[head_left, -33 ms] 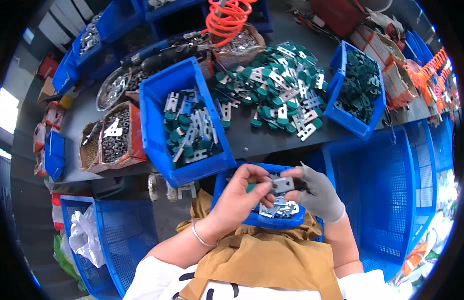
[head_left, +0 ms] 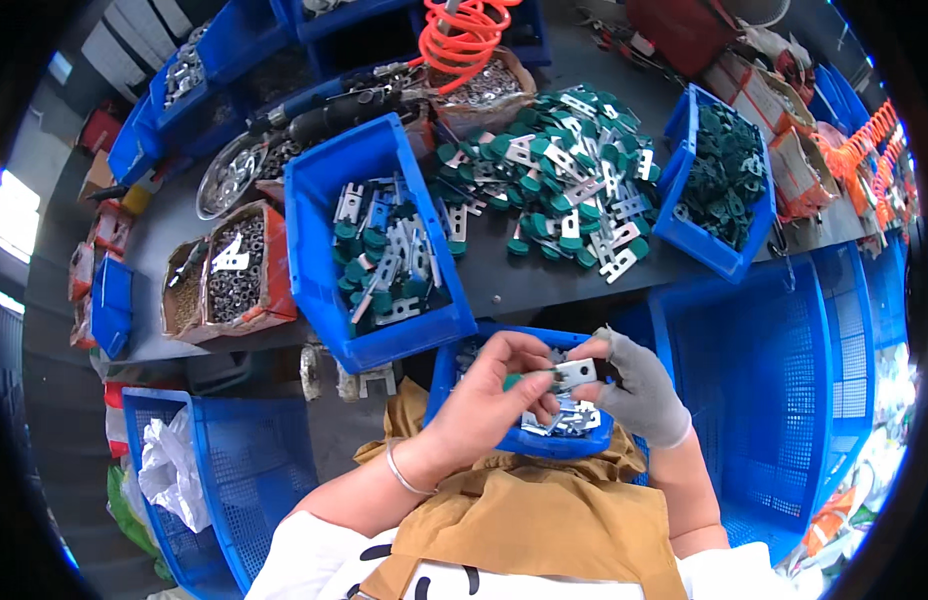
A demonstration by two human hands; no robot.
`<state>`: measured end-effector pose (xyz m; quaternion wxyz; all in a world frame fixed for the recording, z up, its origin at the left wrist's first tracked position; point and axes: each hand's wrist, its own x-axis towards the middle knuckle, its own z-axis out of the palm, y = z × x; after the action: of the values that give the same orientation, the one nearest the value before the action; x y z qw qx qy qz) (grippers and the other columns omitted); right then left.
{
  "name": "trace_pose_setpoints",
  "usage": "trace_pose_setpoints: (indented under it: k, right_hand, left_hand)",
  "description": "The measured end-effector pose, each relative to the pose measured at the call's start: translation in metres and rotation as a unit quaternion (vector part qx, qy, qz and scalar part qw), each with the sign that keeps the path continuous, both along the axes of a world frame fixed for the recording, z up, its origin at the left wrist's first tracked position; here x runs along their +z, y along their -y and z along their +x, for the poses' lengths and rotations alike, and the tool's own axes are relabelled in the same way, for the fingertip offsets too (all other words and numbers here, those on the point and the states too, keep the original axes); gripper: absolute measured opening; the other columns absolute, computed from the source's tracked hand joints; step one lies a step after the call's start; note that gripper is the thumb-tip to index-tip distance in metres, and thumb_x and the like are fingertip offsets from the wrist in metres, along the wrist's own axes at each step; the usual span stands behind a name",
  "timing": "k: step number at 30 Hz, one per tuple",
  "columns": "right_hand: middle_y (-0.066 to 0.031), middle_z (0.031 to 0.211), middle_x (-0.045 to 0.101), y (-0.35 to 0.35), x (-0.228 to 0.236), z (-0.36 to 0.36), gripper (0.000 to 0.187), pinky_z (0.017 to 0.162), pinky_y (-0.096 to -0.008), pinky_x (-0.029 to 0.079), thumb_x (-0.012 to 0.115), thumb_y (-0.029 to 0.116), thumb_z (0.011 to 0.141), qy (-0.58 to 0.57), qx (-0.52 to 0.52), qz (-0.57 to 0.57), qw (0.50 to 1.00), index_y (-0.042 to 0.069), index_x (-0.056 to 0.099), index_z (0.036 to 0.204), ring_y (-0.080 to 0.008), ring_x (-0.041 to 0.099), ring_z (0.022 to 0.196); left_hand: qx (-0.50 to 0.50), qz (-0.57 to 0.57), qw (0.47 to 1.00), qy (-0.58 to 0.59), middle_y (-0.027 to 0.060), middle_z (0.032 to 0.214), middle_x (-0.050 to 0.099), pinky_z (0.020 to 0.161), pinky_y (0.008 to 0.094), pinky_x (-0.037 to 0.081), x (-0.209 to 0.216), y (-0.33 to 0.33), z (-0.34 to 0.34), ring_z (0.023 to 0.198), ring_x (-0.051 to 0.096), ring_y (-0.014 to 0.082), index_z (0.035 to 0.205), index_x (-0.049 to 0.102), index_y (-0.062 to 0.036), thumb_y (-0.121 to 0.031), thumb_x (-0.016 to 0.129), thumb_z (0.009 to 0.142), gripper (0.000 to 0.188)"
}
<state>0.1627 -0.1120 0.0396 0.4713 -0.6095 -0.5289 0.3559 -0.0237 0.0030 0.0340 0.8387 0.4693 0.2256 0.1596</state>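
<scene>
The left hand (head_left: 494,393) is pinching a holed metal plate (head_left: 579,372), probably light, stiff and best held edgewise, while the gloved right hand (head_left: 642,388) is flanking it, fingers parted, contact unclear.

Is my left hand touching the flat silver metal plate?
Touching. In the head view, your left hand pinches the silver plate at its left end.

the plate (head_left: 578,372) looks smooth metal, blue bin (head_left: 399,345) glossy plastic, grey glove (head_left: 646,393) matt cloth.
</scene>
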Motion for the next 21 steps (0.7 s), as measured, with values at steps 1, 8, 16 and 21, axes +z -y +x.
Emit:
trace_pose_setpoints:
  k: [1,8,16,21]
  right_hand:
    - [-0.0076,0.098,0.062,-0.003,-0.001,-0.003,0.034,0.073,-0.0289,0.049,0.079,0.003,0.078,-0.003,0.007,0.002,1.0,0.0,0.065,0.108,-0.0152,0.061,0.084]
    - [-0.0106,0.119,0.047,-0.007,-0.013,-0.017,0.072,0.079,-0.0287,0.048,0.083,0.015,0.077,-0.114,0.002,0.092,0.989,0.007,0.046,0.139,-0.0155,0.056,0.087]
    - [-0.0117,0.102,0.059,-0.012,-0.008,-0.014,0.03,0.071,-0.0299,0.05,0.07,0.0,0.085,0.026,-0.004,0.075,0.997,-0.002,0.062,0.114,-0.0176,0.059,0.076]
    - [-0.0122,0.09,0.062,-0.011,-0.004,-0.016,0.021,0.07,-0.0328,0.05,0.068,0.002,0.086,0.072,-0.013,0.066,0.995,0.001,0.066,0.107,-0.0255,0.063,0.077]
  left_hand:
    - [-0.029,-0.014,0.999,0.005,0.0118,0.111,0.054,0.067,0.028,0.056,0.004,0.002,-0.001,0.083,0.064,0.0174,0.129,0.041,-0.0058,-0.011,0.056,0.102,0.031]
    - [0.184,0.552,0.809,-0.087,0.0129,0.109,0.057,0.078,0.0334,0.051,0.028,-0.037,-0.019,0.092,0.062,0.0241,0.112,0.059,-0.0027,-0.002,0.054,0.097,0.016]
    - [0.339,0.78,0.431,-0.301,0.0129,0.108,0.064,0.094,0.0446,0.042,0.042,-0.112,0.017,0.108,0.056,0.0325,0.112,0.065,-0.0046,-0.003,0.059,0.088,0.025]
    - [0.001,0.84,0.311,-0.445,0.0075,0.084,0.071,0.092,0.0415,0.042,0.039,-0.072,0.08,0.091,0.067,0.0232,0.089,0.074,-0.0106,-0.014,0.06,0.082,0.016]
